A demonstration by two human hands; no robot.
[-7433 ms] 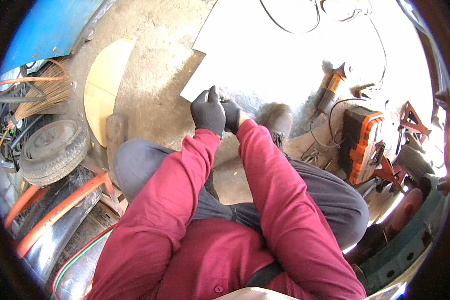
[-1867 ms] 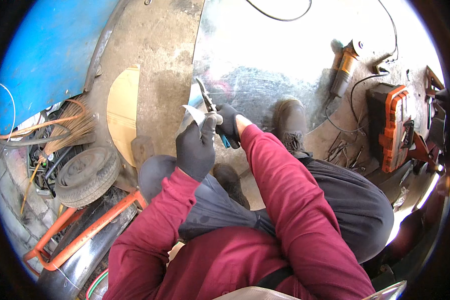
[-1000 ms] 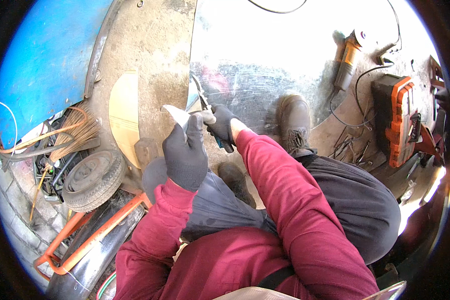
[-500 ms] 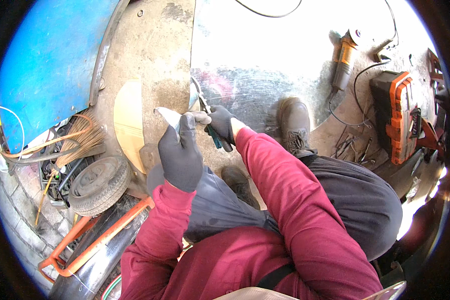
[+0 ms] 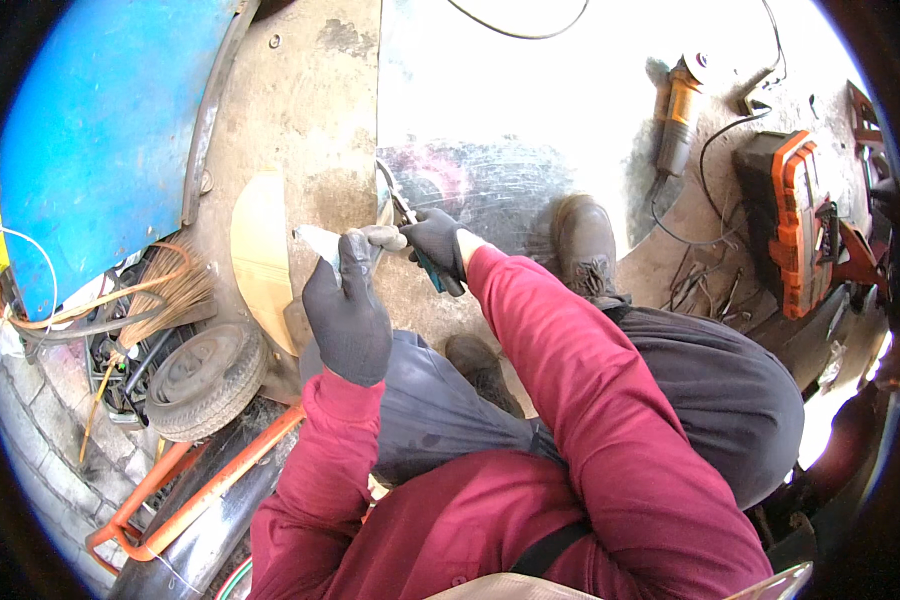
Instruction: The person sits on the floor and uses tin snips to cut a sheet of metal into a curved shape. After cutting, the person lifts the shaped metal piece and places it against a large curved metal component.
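A dark grey glove covers my left hand [image 5: 348, 315], closed with the thumb pressed against a strip of shiny sheet metal [image 5: 316, 241] whose pointed end sticks out to the left. My right hand [image 5: 437, 242], also gloved, is wrapped round tin snips [image 5: 398, 197] with silvery jaws and teal-and-dark handles. The jaws point up and left at the edge of a large metal sheet [image 5: 490, 185] on the ground. My left fingertips lie close beside the tool, hiding part of the strip. Exactly how the jaws meet the metal cannot be made out.
An angle grinder [image 5: 680, 115] with its cord lies on the sheet, right of my boot [image 5: 585, 240]. Further right stands a black-and-orange toolbox [image 5: 795, 225]. To the left are a tan curved piece [image 5: 259, 255], a blue panel [image 5: 110, 130], a wheel [image 5: 205, 380], a broom [image 5: 170, 285] and an orange frame [image 5: 220, 480].
My left hand and the metal strip have shifted slightly left and down. The right hand keeps its grip on the snips, almost in place. The whole view has moved a little.
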